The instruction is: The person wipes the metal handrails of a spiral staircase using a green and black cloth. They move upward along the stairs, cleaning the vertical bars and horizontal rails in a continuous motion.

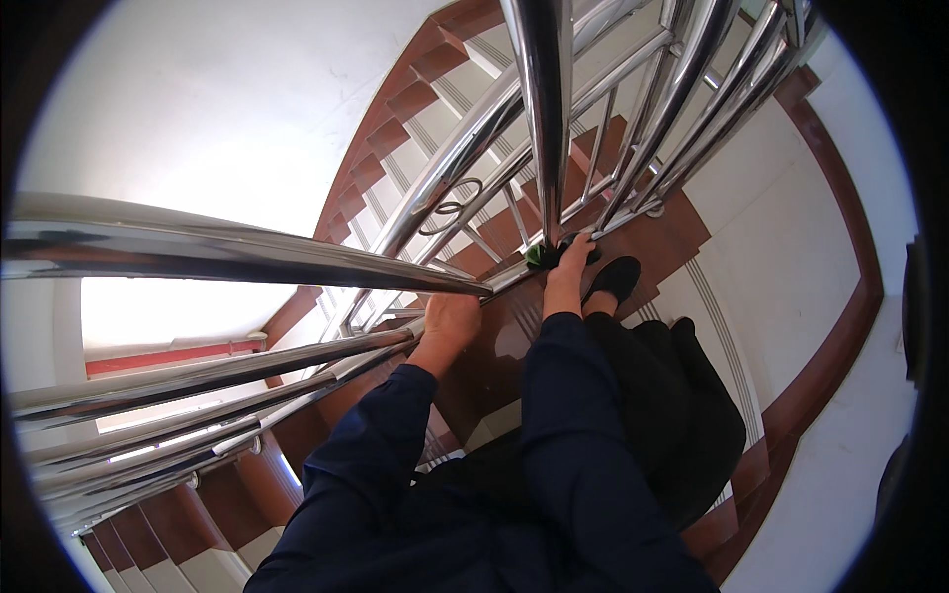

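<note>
My left hand (451,324) is at the lower part of a stainless steel stair railing (245,248), curled behind a thick polished tube. Its fingertips are hidden by the metal. Near the foot of another bright post (545,111), my right hand (569,268) is closed over a small black and green item (535,257). Black parts of this item show on both sides of the hand, and its exact kind cannot be told. It lies against the low rail by the edge of the brown stair landing.
Brown and cream steps (437,96) run beyond the railing, and more steps (170,519) descend at lower left. A black shoe (617,280) rests on a brown tread close to my right hand. White wall (845,452) with brown skirting (845,326) curves along the right.
</note>
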Demonstrator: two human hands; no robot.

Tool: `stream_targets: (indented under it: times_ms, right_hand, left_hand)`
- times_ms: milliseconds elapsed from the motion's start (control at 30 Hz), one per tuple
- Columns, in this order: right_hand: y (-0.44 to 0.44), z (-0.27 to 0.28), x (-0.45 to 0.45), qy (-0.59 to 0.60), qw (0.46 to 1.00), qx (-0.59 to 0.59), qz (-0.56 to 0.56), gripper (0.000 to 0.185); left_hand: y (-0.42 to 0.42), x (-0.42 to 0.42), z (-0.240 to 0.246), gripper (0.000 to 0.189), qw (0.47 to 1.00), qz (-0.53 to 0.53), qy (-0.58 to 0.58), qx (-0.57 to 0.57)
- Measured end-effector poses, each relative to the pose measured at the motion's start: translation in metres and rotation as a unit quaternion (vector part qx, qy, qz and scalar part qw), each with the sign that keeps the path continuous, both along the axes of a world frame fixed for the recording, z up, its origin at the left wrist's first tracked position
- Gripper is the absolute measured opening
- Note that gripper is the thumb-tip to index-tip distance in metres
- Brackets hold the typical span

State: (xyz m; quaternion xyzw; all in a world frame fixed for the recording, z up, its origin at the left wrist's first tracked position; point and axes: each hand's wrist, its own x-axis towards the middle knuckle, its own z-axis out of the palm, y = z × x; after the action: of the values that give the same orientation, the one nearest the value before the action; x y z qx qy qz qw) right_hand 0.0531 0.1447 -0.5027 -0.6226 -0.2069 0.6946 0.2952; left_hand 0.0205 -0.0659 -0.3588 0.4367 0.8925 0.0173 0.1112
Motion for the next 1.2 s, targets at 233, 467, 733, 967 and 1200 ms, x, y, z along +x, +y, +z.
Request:
stream_targets:
  times_ms: [233,467,733,967,1200]
  right_hand:
    - [-0.021,0.002,0.017,-0.064,0.952,0.212,0.211,0.053]
    - [-0.02,0.015,0.033,-0.173,0.853,0.369,0.325,0.048]
    - [0.032,0.03,0.028,-0.306,0.661,0.342,0.593,0.056]
    - [0.036,0.009,0.02,-0.196,0.744,0.277,0.576,0.064]
    - [0.015,-0.002,0.014,0.018,0.935,0.158,0.317,0.066]
  left_hand:
    - [0.0,0.002,0.0,0.015,0.999,0.001,0.025,-0.024]
    - [-0.001,0.0,-0.005,0.017,1.0,0.008,0.011,-0.015]
    - [-0.008,-0.003,-0.016,0.036,1.0,-0.018,0.019,0.008]
    - [-0.005,-0.001,-0.008,0.026,1.0,-0.021,0.023,-0.007]
    - [0.001,0.003,0.0,0.017,0.997,0.006,0.029,-0.067]
